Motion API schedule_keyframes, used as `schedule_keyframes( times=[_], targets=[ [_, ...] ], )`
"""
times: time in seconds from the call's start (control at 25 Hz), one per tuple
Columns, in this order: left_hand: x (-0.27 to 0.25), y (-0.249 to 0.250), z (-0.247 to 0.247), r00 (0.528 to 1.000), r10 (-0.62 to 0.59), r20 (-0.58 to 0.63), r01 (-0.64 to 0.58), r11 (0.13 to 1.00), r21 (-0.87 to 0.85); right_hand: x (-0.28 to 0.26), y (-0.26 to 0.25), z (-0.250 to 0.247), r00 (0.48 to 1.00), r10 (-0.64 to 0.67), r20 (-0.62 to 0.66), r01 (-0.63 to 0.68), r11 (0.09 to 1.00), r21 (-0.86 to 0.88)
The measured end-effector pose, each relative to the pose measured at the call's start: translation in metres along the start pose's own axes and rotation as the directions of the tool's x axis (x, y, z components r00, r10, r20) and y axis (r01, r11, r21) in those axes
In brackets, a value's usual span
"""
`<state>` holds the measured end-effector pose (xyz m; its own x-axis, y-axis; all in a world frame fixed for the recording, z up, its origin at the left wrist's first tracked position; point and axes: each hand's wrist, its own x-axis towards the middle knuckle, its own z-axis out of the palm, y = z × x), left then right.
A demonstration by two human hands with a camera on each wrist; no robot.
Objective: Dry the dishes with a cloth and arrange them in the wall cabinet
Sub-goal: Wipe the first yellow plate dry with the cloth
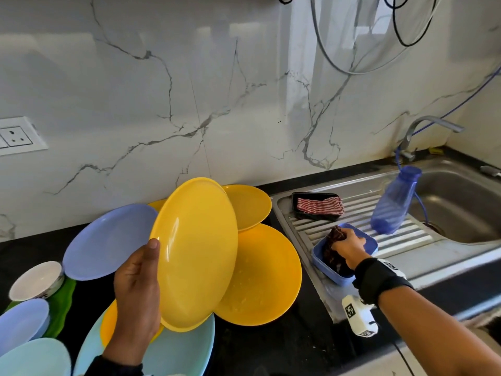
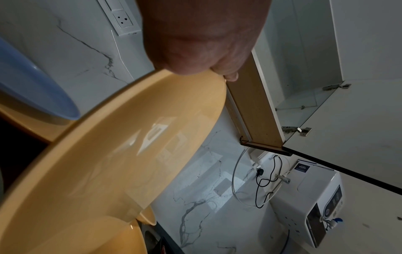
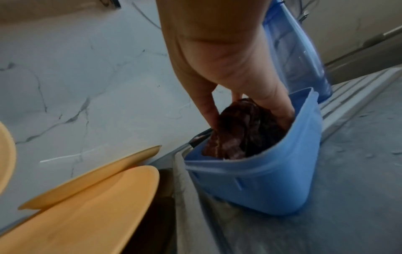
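Note:
My left hand (image 1: 141,278) grips a yellow plate (image 1: 198,253) by its rim and holds it tilted above the pile of plates; the thumb lies on the plate's face. From the left wrist view, the same yellow plate (image 2: 108,163) fills the frame under my left hand (image 2: 202,39). My right hand (image 1: 349,245) reaches into a blue plastic container (image 1: 320,256) on the sink's drainboard and pinches a dark red cloth (image 1: 332,245). Seen from the right wrist, the fingers (image 3: 208,110) close on the cloth (image 3: 243,130) inside the container (image 3: 261,182).
Yellow plates (image 1: 260,275), a lilac plate (image 1: 108,240), light blue plates (image 1: 179,348) and a white bowl (image 1: 36,279) crowd the black counter. A black tray with a striped cloth (image 1: 318,206), a blue bottle (image 1: 393,202) and the tap (image 1: 417,131) stand by the sink (image 1: 461,207). The open wall cabinet (image 2: 304,68) hangs overhead.

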<state>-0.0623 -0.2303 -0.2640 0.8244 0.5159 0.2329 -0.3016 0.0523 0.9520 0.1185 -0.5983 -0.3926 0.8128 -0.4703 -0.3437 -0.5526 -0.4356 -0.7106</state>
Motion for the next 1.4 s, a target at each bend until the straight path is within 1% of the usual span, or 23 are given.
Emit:
schedule_keyframes(
  times=[0.08,0.12,0.16,0.24,0.28,0.36,0.44,0.52,0.6,0.72,0.76,0.84,0.92,0.96,1.04,1.12,1.16,1.2,1.24,1.28,1.32,1.36,1.4],
  targets=[
    [0.001,0.0,0.001,1.0,-0.002,-0.001,0.002,1.0,0.027,0.0,0.003,0.001,1.0,-0.012,0.005,0.012,0.998,-0.067],
    [0.001,0.001,0.001,1.0,0.002,-0.005,-0.001,0.999,0.04,0.001,0.006,0.001,1.0,-0.002,0.004,0.002,1.0,-0.031],
    [0.001,0.002,0.001,1.0,0.004,-0.012,-0.004,0.999,0.049,0.003,0.009,0.0,1.0,0.023,-0.005,-0.022,0.997,0.067],
    [0.002,0.002,0.001,1.0,0.015,-0.026,-0.014,0.998,0.057,0.004,0.011,-0.005,0.998,0.053,-0.018,-0.046,0.958,0.281],
    [0.002,0.002,0.001,0.999,0.014,-0.035,-0.012,0.998,0.057,0.001,0.008,-0.01,0.998,0.054,-0.012,-0.046,0.938,0.345],
    [0.004,0.001,0.001,1.0,0.009,-0.03,-0.008,0.998,0.055,-0.001,0.002,-0.022,0.999,0.041,0.01,-0.042,0.905,0.424],
    [0.004,0.002,0.003,1.0,0.011,-0.012,-0.011,0.998,0.06,0.0,-0.002,-0.033,0.999,0.024,0.048,-0.043,0.891,0.452],
    [0.003,0.005,0.006,1.0,0.023,0.012,-0.024,0.998,0.066,0.005,0.002,-0.037,0.995,0.007,0.104,-0.049,0.911,0.41],
    [0.002,0.006,0.007,0.999,0.031,0.032,-0.033,0.997,0.067,0.008,0.007,-0.039,0.989,-0.03,0.144,-0.025,0.931,0.365],
    [0.002,0.006,0.008,0.998,0.026,0.053,-0.03,0.997,0.076,0.009,0.009,-0.039,0.991,-0.032,0.13,-0.008,0.955,0.297],
    [0.002,0.006,0.008,0.998,0.02,0.052,-0.024,0.997,0.078,0.011,0.009,-0.038,0.99,-0.034,0.135,0.001,0.971,0.238],
    [0.001,0.006,0.008,0.999,0.015,0.042,-0.018,0.997,0.076,0.012,0.01,-0.034,0.981,-0.055,0.184,0.05,0.998,0.034],
    [0.0,0.006,0.009,0.999,0.01,0.038,-0.012,0.998,0.067,0.014,0.014,-0.028,0.974,-0.071,0.217,0.11,0.978,-0.175],
    [0.0,0.006,0.008,0.999,0.006,0.032,-0.009,0.998,0.064,0.015,0.015,-0.026,0.974,-0.083,0.209,0.132,0.963,-0.235],
    [0.0,0.007,0.007,1.0,0.009,0.007,-0.009,0.998,0.054,0.014,0.012,-0.026,0.981,-0.11,0.162,0.146,0.962,-0.229],
    [0.002,0.009,0.003,1.0,0.019,-0.024,-0.018,0.999,0.036,0.009,0.005,-0.033,0.987,-0.117,0.109,0.132,0.979,-0.153],
    [0.002,0.01,0.001,0.999,0.024,-0.038,-0.023,0.999,0.028,0.006,-0.001,-0.04,0.989,-0.116,0.089,0.123,0.99,-0.072],
    [0.003,0.011,0.0,0.998,0.029,-0.047,-0.028,0.999,0.02,0.0,-0.008,-0.048,0.99,-0.123,0.076,0.119,0.991,0.062],
    [0.003,0.011,-0.001,0.998,0.035,-0.053,-0.035,0.999,0.013,-0.01,-0.017,-0.057,0.99,-0.123,0.07,0.104,0.969,0.226],
    [0.004,0.012,-0.001,0.998,0.041,-0.057,-0.04,0.999,0.005,-0.02,-0.027,-0.067,0.991,-0.107,0.081,0.065,0.911,0.408],
    [0.004,0.012,-0.001,0.997,0.043,-0.06,-0.044,0.999,-0.003,-0.032,-0.035,-0.077,0.987,-0.099,0.122,0.007,0.804,0.595],
    [0.004,0.012,0.001,0.997,0.041,-0.063,-0.042,0.999,-0.009,-0.039,-0.041,-0.084,0.978,-0.102,0.179,-0.066,0.669,0.74],
    [0.004,0.012,0.002,0.997,0.039,-0.068,-0.04,0.999,-0.01,-0.046,-0.046,-0.088,0.958,-0.135,0.254,-0.152,0.512,0.845]
  ],
)
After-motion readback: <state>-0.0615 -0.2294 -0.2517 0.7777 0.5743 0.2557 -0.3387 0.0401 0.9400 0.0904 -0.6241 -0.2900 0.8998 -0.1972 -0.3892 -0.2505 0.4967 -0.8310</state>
